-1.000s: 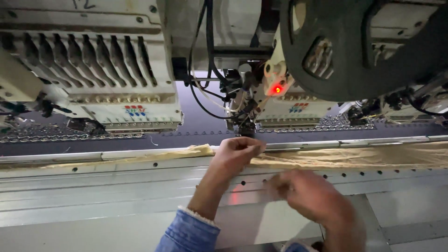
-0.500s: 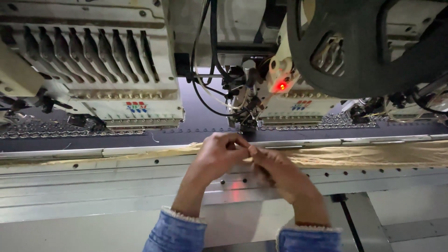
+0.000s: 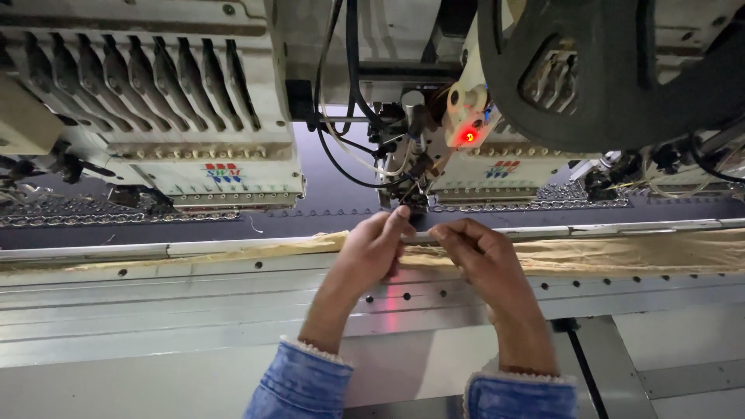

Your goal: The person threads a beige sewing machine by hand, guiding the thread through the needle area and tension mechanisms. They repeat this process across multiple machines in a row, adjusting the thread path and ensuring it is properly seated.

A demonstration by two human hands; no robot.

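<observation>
Both hands meet just under the embroidery head's needle [image 3: 419, 203] — left hand [image 3: 372, 252] and right hand [image 3: 481, 256] each pinching shut on the tan fabric strip [image 3: 621, 252] lying along the counter's [image 3: 194, 295] far edge.

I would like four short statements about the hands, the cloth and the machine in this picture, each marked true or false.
1. Both hands meet at the tan cloth strip on the metal frame rail. True.
2. The left hand rests far away on the white machine head. False: it is at the cloth, beside the right hand.
3. A red light glows on the embroidery head above the hands. True.
4. The sleeves are plain black leather. False: the blue denim cuffs have pale edges.
</observation>
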